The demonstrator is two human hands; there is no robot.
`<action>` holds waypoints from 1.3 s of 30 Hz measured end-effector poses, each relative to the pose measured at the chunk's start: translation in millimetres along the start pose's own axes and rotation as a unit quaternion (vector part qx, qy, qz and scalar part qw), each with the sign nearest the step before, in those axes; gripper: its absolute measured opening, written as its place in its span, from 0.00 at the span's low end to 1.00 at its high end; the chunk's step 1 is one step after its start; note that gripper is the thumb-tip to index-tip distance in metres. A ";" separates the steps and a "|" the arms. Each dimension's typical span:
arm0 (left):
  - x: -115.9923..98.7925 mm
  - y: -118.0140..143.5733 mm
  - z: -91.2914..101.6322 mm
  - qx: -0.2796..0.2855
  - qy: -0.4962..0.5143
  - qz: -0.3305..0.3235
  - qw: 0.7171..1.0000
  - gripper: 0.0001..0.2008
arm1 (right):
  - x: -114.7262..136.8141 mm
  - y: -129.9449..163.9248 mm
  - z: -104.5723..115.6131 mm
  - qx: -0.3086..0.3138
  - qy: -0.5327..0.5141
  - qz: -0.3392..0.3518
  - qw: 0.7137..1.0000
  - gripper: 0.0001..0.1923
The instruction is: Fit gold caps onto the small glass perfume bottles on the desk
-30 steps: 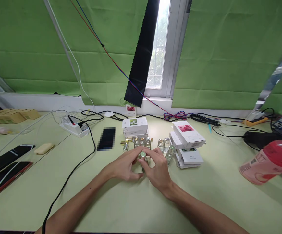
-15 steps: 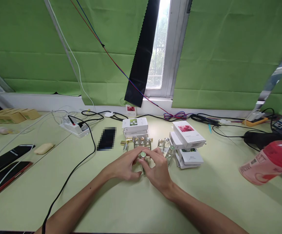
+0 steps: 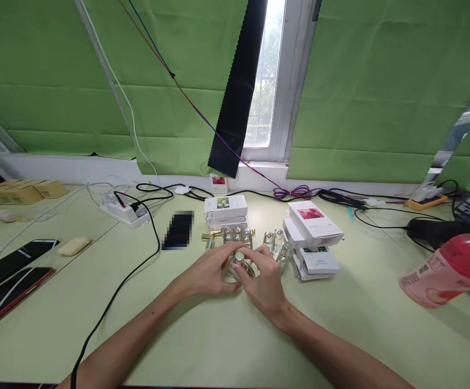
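Both hands meet at middle of worktop (image 3: 202,346), toward its far edge. Left hand (image 3: 206,274) and right hand (image 3: 265,281) cup small glass bottle (image 3: 238,268) with pale green cap, fingers of both curled round it, bottle upright between them. Just behind: row of small bottles (image 3: 238,235). White boxes (image 3: 313,232) stacked near right hand; more boxes (image 3: 225,210) behind row
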State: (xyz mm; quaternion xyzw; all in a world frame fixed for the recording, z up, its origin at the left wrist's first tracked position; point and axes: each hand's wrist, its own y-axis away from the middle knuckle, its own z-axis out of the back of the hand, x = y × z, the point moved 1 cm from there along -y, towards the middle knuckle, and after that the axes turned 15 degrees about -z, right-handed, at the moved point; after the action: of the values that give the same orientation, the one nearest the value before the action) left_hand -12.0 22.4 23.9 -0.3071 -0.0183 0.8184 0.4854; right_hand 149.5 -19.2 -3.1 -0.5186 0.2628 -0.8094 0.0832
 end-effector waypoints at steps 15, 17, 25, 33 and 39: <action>0.3 -2.9 -9.9 -0.024 -0.030 0.014 0.999 0.27 | -0.1 -0.3 -0.4 0.000 0.006 0.003 1.000 0.12; 0.7 -3.2 -11.7 -0.028 -0.033 0.017 0.999 0.27 | 0.3 -0.1 -0.1 0.000 0.006 0.005 1.000 0.12; -3.9 -5.6 -15.6 -0.035 -0.003 0.030 0.999 0.22 | 1.1 -0.2 0.7 -0.004 0.010 0.004 1.000 0.11; -4.7 -5.9 -22.4 -0.060 0.016 0.049 0.997 0.19 | 1.2 -0.6 0.8 -0.014 0.010 0.004 1.000 0.13; -4.0 -6.2 -16.5 -0.048 0.041 0.037 0.997 0.21 | -1.4 1.7 -0.9 -0.017 0.025 0.009 0.999 0.11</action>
State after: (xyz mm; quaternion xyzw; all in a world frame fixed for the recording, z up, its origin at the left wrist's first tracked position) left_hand 2.8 18.0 14.4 -0.3636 -0.0258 0.8206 0.4401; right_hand 149.1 -19.8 -5.3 -0.4968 0.2830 -0.8170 0.0749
